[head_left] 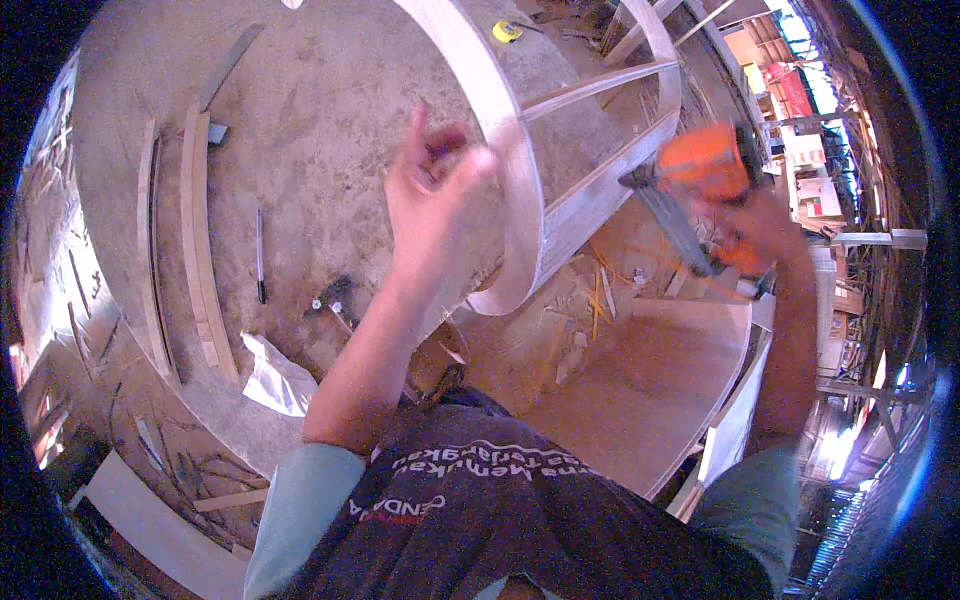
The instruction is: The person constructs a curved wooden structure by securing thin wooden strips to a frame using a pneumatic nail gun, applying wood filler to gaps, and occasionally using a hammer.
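Note:
A curved wooden frame point(522, 180) stands in front of me, its pale rounded edge joined by straight cross slats point(600, 190). My left hand point(430, 190) is beside the left side of that curved edge, index finger raised and thumb stretched toward the wood. Its fingers are apart, and nothing shows between them; whether the thumb touches the frame I cannot tell. At the right, my right hand point(765, 235) grips an orange and grey nail gun point(705, 165), smeared by motion. The tool's dark nose points left, near the right end of a slat.
Thin wooden strips point(195, 230) and a pen point(261, 260) lie on the left. Crumpled white paper point(278, 380) rests near my left forearm. A yellow tape measure point(507, 32) sits beyond the frame. A curved wooden panel point(660, 350) stands close at the right, with scraps point(598, 300) behind it.

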### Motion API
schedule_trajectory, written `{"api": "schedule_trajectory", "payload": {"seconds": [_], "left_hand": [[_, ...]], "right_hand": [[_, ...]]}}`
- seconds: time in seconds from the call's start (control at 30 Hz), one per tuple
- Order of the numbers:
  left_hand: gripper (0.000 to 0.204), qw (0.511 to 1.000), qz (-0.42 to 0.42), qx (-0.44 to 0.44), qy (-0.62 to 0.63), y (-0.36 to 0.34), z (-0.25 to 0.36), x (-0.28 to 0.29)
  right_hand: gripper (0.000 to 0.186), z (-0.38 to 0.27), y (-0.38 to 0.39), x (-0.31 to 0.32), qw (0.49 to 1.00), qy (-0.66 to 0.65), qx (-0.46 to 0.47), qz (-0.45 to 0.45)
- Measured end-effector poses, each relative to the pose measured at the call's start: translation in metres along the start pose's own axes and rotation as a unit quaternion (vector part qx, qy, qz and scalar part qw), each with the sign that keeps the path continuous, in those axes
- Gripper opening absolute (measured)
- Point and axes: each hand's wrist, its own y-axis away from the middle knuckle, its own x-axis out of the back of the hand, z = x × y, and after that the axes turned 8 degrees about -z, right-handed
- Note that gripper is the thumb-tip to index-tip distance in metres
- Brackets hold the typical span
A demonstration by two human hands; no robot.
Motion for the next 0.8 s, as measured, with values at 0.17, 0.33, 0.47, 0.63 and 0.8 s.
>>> {"api": "schedule_trajectory", "payload": {"seconds": [0.17, 0.33, 0.47, 0.63, 0.8], "left_hand": [[0.088, 0.975, -0.189, 0.105, 0.052, 0.02, -0.023, -0.012], [0.075, 0.959, -0.218, 0.133, 0.12, 0.018, -0.035, -0.017], [0.067, 0.965, -0.211, 0.101, 0.121, 0.02, -0.043, -0.021], [0.064, 0.983, -0.172, 0.054, 0.041, 0.046, -0.035, -0.013], [0.052, 0.964, 0.061, 0.01, -0.26, 0.146, -0.014, 0.031]], "right_hand": [[0.054, 0.08, 0.105, -0.131, 0.938, -0.267, -0.213, 0.055], [0.029, 0.111, 0.182, -0.261, 0.845, -0.469, -0.18, 0.184], [0.028, 0.159, 0.233, -0.336, 0.854, -0.436, -0.259, 0.117], [0.026, 0.204, 0.262, -0.41, 0.85, -0.48, -0.192, 0.103], [0.035, 0.21, 0.274, -0.45, 0.789, -0.578, -0.199, -0.062]]}}
